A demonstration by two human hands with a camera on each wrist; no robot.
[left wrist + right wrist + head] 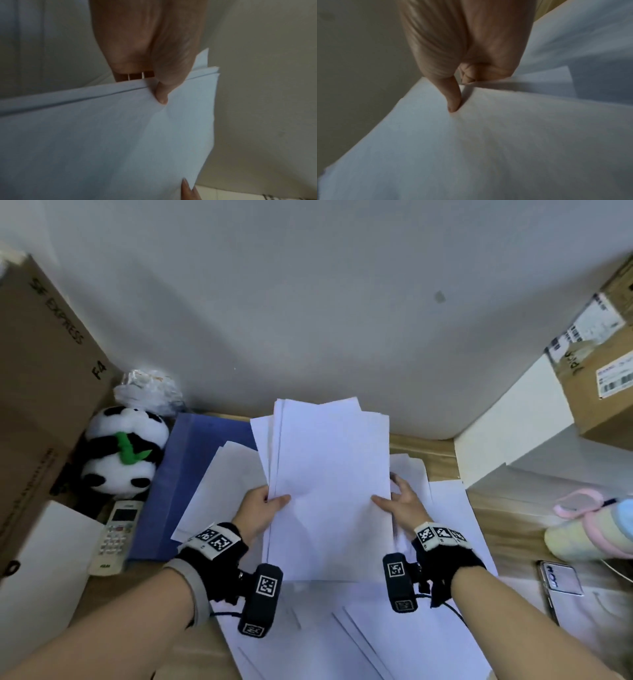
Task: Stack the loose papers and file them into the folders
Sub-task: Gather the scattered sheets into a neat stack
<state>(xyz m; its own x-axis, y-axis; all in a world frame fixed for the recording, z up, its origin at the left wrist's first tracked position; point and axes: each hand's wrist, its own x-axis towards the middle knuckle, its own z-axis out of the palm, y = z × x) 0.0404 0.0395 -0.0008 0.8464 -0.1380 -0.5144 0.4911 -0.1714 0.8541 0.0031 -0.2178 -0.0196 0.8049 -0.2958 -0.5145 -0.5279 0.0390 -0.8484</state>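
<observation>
- Loose sheets (pixel 394 642) lie overlapped on the tabletop (pixel 445 453) nearest the person, thin, white and slick; a sleeve or wrist camera dragged across them could, I judge, push some off the near edge.
- The left hand (pixel 260 508) pinches the left edge of the stack of papers (pixel 329 474), thumb on top and fingers (pixel 133 76) curled under it; the right hand (pixel 400 501) pinches the right edge the same way, its thumb denting the top sheet.
- The stack is held above the tabletop, between the two hands, tilted up toward the wall. Its sheets are fanned and uneven at the far corners, so a loose grip could let the inner ones slide out; squeezing harder risks creasing such limp paper.
- The blue folder (pixel 191 474) lies flat to the left, smooth and stiff-looking, partly covered by another sheet. Uneven edges would probably catch when the stack goes in.
- A remote control (pixel 114 537) and a plush panda (pixel 125 453) sit just beside the folder; a wide sweep might knock them.
- A phone (pixel 560 580) lies to the right.
</observation>
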